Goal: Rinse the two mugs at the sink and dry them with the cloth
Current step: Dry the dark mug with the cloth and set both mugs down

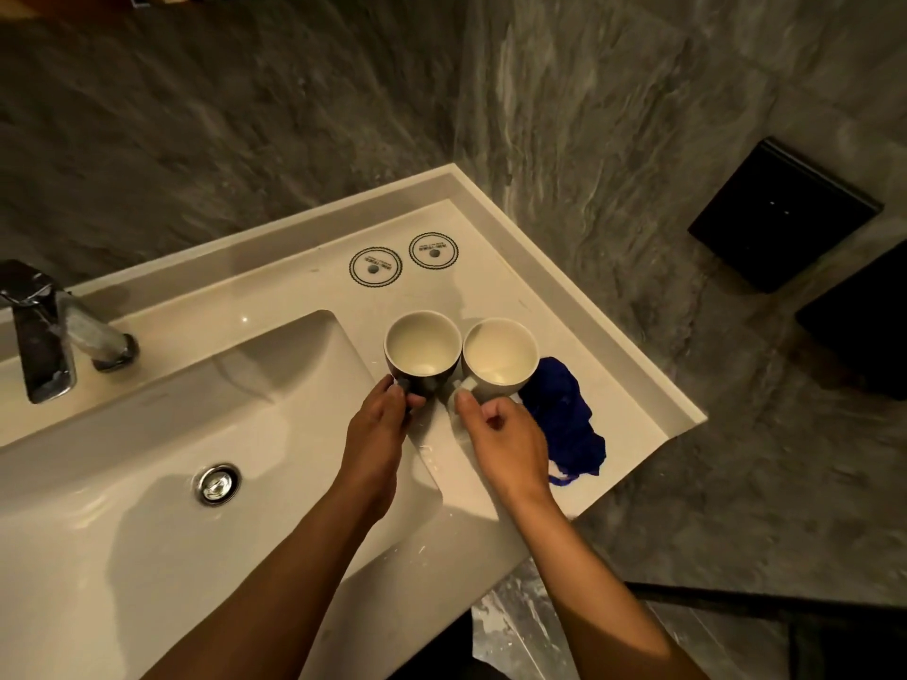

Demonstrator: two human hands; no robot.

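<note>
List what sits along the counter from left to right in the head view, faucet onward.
Faucet → drain → dark mug → white mug → blue cloth.

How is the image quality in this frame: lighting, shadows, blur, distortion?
Head view: dim, warm light; both arms throw soft shadows into the basin; a small glare spot sits on the countertop; the stone walls are smeared by motion blur while the dark mug and white mug stay fairly sharp; wide-angle bending curves the counter edges.

Grey marbled walls (245,115) meet in a corner under dim, warm light.
</note>
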